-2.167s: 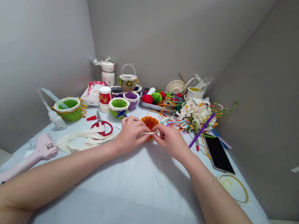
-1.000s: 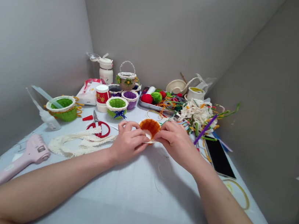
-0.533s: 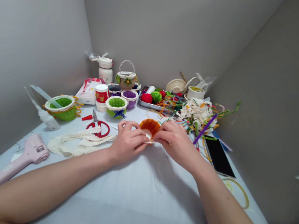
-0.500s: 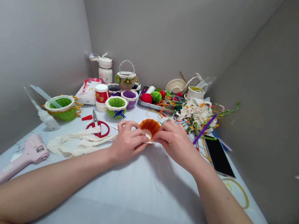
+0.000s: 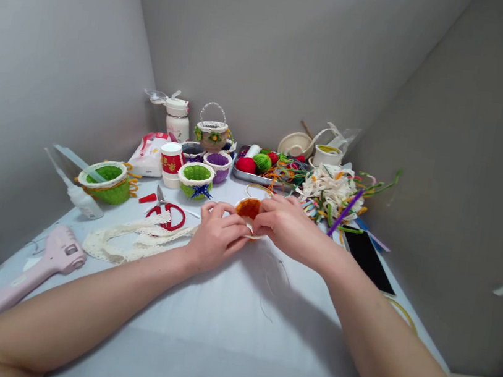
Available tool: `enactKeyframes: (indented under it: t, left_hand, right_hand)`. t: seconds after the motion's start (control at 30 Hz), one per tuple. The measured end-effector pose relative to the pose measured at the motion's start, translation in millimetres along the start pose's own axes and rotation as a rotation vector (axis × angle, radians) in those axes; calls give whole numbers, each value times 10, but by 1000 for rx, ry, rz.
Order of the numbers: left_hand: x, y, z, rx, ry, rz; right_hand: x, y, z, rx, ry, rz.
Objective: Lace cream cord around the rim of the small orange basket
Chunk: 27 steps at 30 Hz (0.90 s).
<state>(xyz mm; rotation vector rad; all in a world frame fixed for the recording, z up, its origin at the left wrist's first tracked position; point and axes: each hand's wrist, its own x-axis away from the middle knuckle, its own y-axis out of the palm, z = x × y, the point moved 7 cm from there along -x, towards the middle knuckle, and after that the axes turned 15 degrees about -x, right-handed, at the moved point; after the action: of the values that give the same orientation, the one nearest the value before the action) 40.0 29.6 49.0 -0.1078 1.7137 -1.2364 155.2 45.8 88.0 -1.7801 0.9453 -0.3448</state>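
A small orange woven cup sits mid-table between my two hands. My left hand is curled against its left side, fingers pinching a strip of cream lace trim to the cup's rim. My right hand wraps over the cup's right side, fingers closed on it and covering much of it. The lace trails off to the left across the table.
Red scissors and a pink glue gun lie left. Green yarn cups, a purple cup, a small basket, a yarn tray, a ribbon pile and a phone ring the back and right.
My right hand has slid left and over the orange cup, hiding more of it. The left hand stays pinched on the lace at the rim.
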Motion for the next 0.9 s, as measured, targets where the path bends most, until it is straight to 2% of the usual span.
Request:
enactKeyframes:
  t: [0.2,0.37,0.53,0.67,0.9]
  left_hand:
    - [-3,42,-101,34,-64,-14]
    - [-12,63,-159,59,-98,-20]
    - [-20,65,-179,76,-123,-43]
    - [-27,77,-200,80,-150,-66]
    - [-37,110,-245,106,-173,-88]
  right_hand:
    - [-143,2,61,-86,-24,-69]
    - [-111,17,74,-89,-23,26]
    - [-20,64,-16,-106,-43,116]
    - [90,55,-129,28,-121,244]
    - [178,294,-173,291,-308,324]
